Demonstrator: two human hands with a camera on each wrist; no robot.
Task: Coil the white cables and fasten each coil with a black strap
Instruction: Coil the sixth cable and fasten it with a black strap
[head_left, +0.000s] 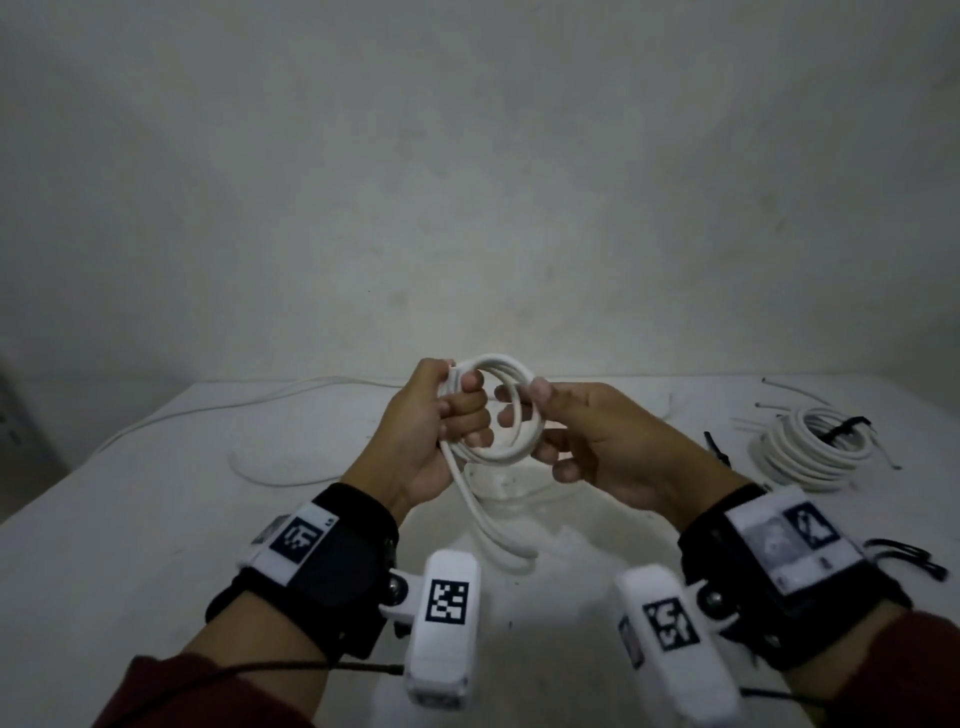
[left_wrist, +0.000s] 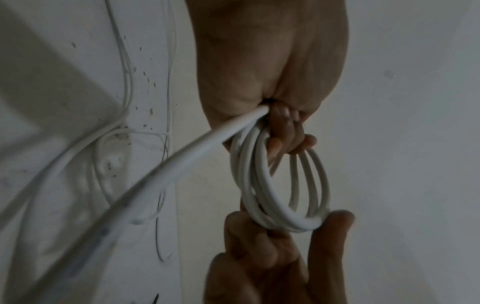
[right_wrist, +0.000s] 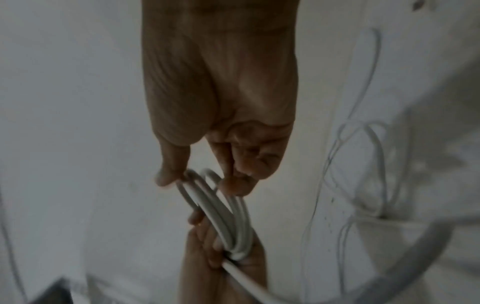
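The left hand (head_left: 441, 421) is clenched on the 9 o'clock side of the cable coil (head_left: 511, 452), locking the loops above the surface (head_left: 156, 519); the right hand (head_left: 587, 441) pinches the 3 o'clock side to steady it. The tail (head_left: 493, 525) hangs uncoiled.

A bare, dim workroom — no sign of a home or shop.

A plain white table (head_left: 156, 519) stands against a blank, stained wall (head_left: 467, 182); loose white cables (head_left: 249, 410), one strapped coil (head_left: 810, 447) and spare black straps (head_left: 906, 555) lie on it — nothing else.
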